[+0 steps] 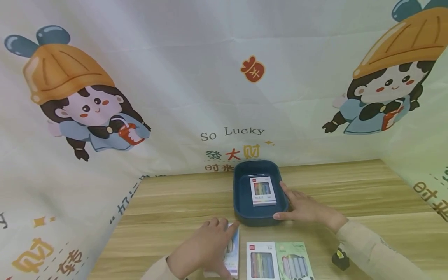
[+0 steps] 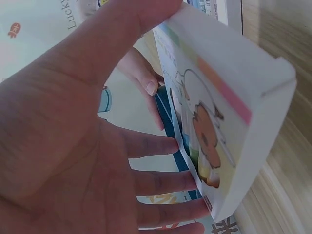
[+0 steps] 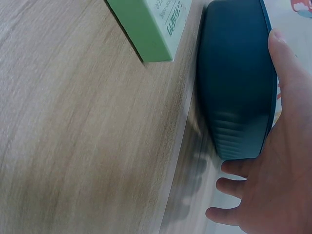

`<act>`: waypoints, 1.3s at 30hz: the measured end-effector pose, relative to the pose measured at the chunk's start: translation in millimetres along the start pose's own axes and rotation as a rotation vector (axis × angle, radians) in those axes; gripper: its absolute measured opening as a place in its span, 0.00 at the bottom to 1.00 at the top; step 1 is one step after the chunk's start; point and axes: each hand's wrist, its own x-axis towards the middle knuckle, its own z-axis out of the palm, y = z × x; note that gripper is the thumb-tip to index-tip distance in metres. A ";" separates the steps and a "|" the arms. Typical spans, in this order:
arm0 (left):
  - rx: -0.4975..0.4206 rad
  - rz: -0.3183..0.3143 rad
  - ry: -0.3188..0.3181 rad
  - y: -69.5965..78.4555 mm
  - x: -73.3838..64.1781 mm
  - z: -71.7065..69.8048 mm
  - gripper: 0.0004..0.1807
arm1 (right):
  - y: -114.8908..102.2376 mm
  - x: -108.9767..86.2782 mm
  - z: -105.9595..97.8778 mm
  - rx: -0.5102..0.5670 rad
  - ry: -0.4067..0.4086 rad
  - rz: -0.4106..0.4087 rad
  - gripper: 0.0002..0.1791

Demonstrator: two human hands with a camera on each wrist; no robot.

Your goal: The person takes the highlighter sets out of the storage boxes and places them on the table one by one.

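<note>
My left hand (image 1: 206,247) spans a thin white box (image 2: 214,122) with a brown cartoon print, its fingertips at one edge and its thumb toward the opposite edge. The hand covers much of that box in the head view. A dark blue plastic basket (image 1: 257,221) stands at the back of the table, with a white box of coloured sticks (image 1: 263,190) lying in it. At the basket's near right corner rests my right hand (image 1: 302,206); the thumb touches the near rim, and the other fingers stretch along the right side (image 3: 239,136).
Two more boxes of coloured sticks lie side by side nearer me, one white (image 1: 261,260) and one green (image 1: 294,260). The wooden table (image 1: 182,202) meets a printed cloth wall (image 1: 182,77) behind the basket. A small black object (image 1: 340,259) shows beside my right sleeve.
</note>
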 end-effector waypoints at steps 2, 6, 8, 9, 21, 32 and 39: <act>0.001 0.001 0.007 0.7 -1.5 0.9 0.73 | 0.6 0.2 0.8 -0.003 -0.002 0.004 0.65; -0.003 -0.001 0.015 1.6 -3.4 2.8 0.73 | 1.7 0.8 1.4 -0.008 0.003 0.010 0.65; 0.000 -0.003 0.017 1.9 -4.0 3.4 0.73 | 1.4 1.0 1.6 -0.008 0.003 0.016 0.65; -0.002 -0.005 0.016 2.0 -4.4 3.8 0.73 | 1.4 1.1 1.9 -0.007 0.001 0.018 0.65; 0.014 0.013 0.029 3.2 -7.8 8.2 0.71 | 1.7 0.7 2.1 -0.004 -0.001 0.017 0.64; -0.011 0.013 0.021 3.2 -8.4 12.3 0.71 | -1.0 0.5 0.3 0.000 -0.009 0.019 0.65; -0.031 0.021 -0.003 3.4 -7.5 16.1 0.73 | -1.6 -0.6 -0.3 0.002 -0.013 0.014 0.65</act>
